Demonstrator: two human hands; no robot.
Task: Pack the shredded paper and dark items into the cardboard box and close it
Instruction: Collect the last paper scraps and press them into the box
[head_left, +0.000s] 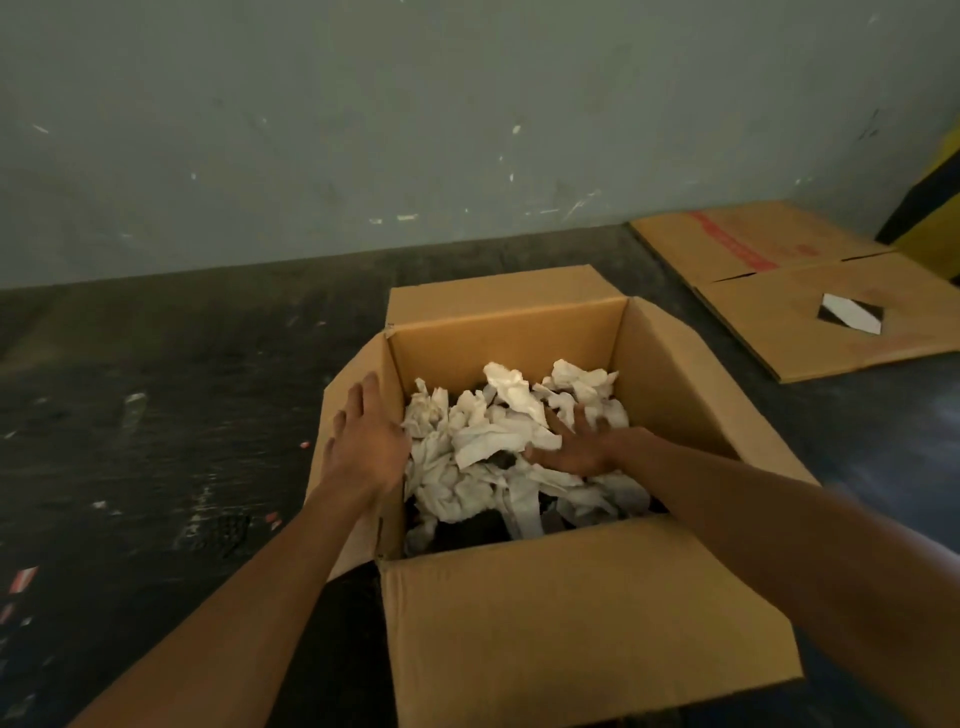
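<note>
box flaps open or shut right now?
Open. All four flaps of the cardboard box are folded outward, and the shredded paper inside is exposed. The left hand rests at the left flap.

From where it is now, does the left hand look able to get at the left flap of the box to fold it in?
Probably yes. The left hand is open and already lies on the left flap of the box, with nothing between them; the right hand is busy in the paper.
</note>
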